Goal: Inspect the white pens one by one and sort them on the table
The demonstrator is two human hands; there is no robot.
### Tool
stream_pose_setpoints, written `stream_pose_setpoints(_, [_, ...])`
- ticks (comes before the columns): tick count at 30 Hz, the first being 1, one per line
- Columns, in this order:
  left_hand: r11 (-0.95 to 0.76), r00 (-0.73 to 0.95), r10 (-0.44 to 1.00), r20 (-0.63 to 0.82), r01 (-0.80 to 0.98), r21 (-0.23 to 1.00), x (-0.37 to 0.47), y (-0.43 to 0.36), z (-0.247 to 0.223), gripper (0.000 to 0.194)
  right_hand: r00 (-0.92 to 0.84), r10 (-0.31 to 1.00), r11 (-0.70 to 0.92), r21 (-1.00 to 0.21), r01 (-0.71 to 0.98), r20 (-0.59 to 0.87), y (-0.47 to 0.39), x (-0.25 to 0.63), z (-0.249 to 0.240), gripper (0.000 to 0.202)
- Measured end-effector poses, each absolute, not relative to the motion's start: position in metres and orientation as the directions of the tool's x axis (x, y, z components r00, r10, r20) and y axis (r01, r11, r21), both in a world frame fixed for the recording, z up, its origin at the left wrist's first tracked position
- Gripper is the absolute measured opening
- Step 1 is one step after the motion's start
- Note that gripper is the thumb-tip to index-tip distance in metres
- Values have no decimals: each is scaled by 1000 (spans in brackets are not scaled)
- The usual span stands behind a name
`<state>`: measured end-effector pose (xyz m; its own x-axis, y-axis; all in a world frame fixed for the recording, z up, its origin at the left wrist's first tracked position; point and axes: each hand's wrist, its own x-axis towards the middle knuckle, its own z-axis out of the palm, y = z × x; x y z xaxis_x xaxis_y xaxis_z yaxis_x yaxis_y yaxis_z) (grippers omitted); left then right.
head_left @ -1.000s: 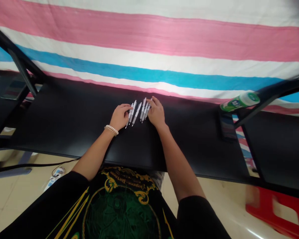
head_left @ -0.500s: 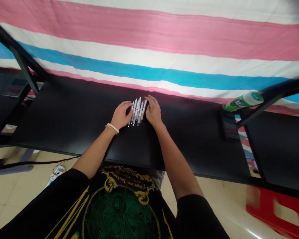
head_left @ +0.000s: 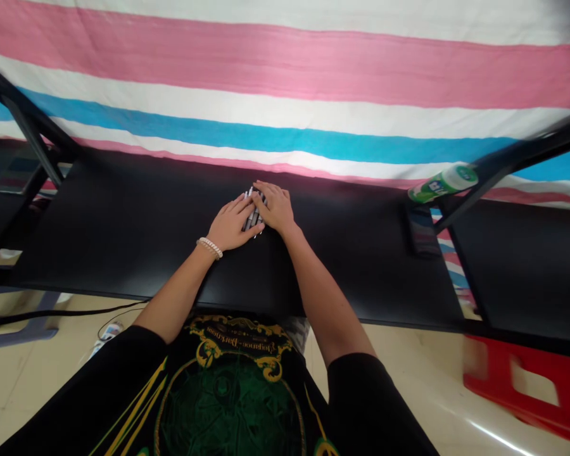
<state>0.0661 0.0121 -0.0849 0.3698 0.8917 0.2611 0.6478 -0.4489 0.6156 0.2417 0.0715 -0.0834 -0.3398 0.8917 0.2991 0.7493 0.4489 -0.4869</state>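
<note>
The pens (head_left: 253, 218) are bunched on the desk (head_left: 123, 209), about midway between its left and right ends and closer to its far edge than to its near edge. Their long axes run roughly from the near edge toward the far edge; any slight lean is hard to judge, since much of the bunch is covered. The left side is overlaid by the left hand (head_left: 232, 223), its fingers stretched over the pens and its thumb spread apart across their nearer ends. The right side and farther ends are covered by the right hand (head_left: 274, 206), with fingers bent inward. The bunch is thus flanked by both palms, and neither hand can be called nearer. Whether the pens are pinched or merely touched cannot be told for either hand, nor whether the fingertips of the two hands meet. Toward the desk's far right corner, a green and white bottle (head_left: 441, 183) is seen tilted beside a black bar (head_left: 498, 174).
</note>
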Motion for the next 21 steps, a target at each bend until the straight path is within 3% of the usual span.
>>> stream_pose_setpoints(9, [-491,459,869,185,748,448,76,-16,-83,109,-323,912,410,-512,755,254,90,241,-90,49])
stream_pose_setpoints(21, [-478,439,879,188,807,348,79,-18,-80,102,-414,847,530,-583,616,333,70,229,-90,51])
